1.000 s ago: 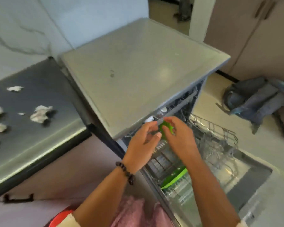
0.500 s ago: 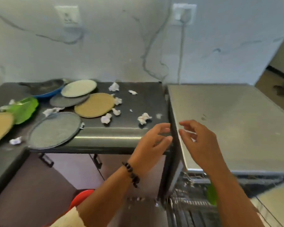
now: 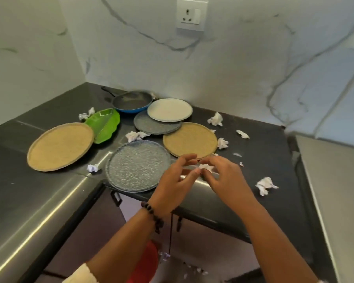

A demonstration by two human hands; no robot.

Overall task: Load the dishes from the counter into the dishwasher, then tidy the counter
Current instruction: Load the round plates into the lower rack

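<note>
Several dishes lie on the dark counter (image 3: 49, 197): a large tan plate (image 3: 59, 147) at the left, a green leaf-shaped dish (image 3: 104, 125), a blue frying pan (image 3: 132, 101), a white plate (image 3: 169, 109) overlapping a grey plate (image 3: 153, 125), a second tan plate (image 3: 189, 139), and a speckled grey plate (image 3: 137, 165) overhanging the front edge. My left hand (image 3: 176, 180) and my right hand (image 3: 227, 180) hover close together with fingers apart. A crumpled paper wad (image 3: 205, 166) shows between their fingertips; whether they touch it I cannot tell.
More paper wads are scattered on the counter, one at the right (image 3: 265, 185) and one near the front left (image 3: 93, 168). The dishwasher's grey top (image 3: 335, 190) adjoins the counter on the right. A red bin (image 3: 145, 262) stands on the floor below.
My view has swung left from the open dishwasher to the counter. Both hands let go of the green item at the rack and moved over the counter beside the plates.
</note>
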